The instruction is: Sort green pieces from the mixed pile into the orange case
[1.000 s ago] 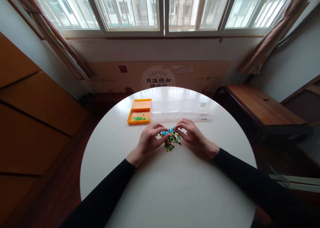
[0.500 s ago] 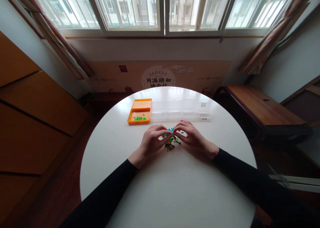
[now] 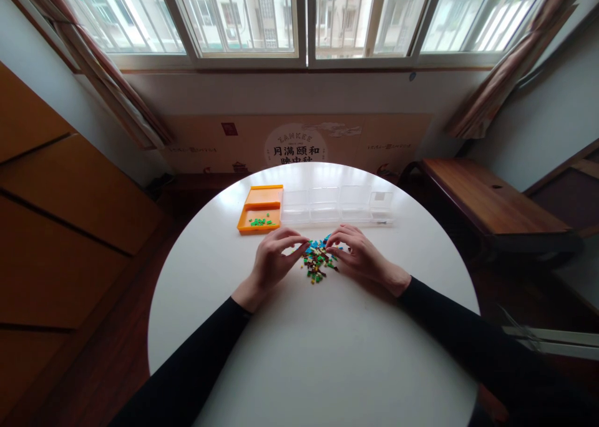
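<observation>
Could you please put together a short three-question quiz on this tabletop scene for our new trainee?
1. True or false: the orange tray holds green pieces.
2. What lies between the left hand and the right hand?
A. a pile of small coloured pieces
B. a cup
C. a book
3. The clear boxes stand on which side of the orange tray?

Key: 1 true; 2 A; 3 its right side.

My round white table (image 3: pixel 327 352) carries an orange tray (image 3: pixel 260 210), a row of clear boxes (image 3: pixel 337 205) and a pile of small coloured bricks (image 3: pixel 318 261).
</observation>
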{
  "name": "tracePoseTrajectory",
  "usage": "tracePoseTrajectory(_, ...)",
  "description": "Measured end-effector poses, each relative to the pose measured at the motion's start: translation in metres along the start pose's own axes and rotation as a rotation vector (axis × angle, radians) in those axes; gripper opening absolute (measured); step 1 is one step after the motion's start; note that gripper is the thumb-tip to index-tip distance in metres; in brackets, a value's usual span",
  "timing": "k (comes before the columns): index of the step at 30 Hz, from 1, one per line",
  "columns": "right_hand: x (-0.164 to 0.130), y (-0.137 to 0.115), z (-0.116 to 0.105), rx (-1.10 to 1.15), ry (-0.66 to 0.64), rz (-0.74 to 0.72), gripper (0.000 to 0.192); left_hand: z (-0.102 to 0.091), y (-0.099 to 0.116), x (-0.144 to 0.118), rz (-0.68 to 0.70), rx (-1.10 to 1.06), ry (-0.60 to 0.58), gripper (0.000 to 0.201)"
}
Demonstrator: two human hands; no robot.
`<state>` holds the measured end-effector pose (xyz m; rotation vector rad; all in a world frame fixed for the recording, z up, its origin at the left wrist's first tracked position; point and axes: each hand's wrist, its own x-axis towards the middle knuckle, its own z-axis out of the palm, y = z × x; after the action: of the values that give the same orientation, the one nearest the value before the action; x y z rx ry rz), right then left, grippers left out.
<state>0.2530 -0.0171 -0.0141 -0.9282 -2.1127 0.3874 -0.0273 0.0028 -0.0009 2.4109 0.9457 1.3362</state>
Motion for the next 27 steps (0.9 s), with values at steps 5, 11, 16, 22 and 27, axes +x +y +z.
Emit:
tracePoseTrajectory(5,0.0,-0.002,-0.001,0.011,-0.007,0.006,0.019,-0.008,-0.008,0.005,-0.036,0.134,0.028,0.014)
tracePoseTrajectory(11,0.002,-0.005,-0.001,0.015,0.0,0.004,0.021,-0.037,-0.045,0.009,-0.283,0.358,0.181,0.022)
tracePoseTrajectory(16,0.002,-0.006,-0.002,0.014,0.01,-0.01,0.021,-0.062,-0.07,0.007,-0.446,0.512,0.237,0.023)
tracePoseTrajectory(22,0.002,-0.006,0.0,0.013,0.015,-0.013,0.023,-0.07,-0.081,0.005,-0.51,0.567,0.174,0.022)
tracePoseTrajectory(27,0.002,-0.005,0.0,0.006,0.019,-0.01,0.022,-0.065,-0.09,0.005,-0.492,0.613,0.198,0.02)
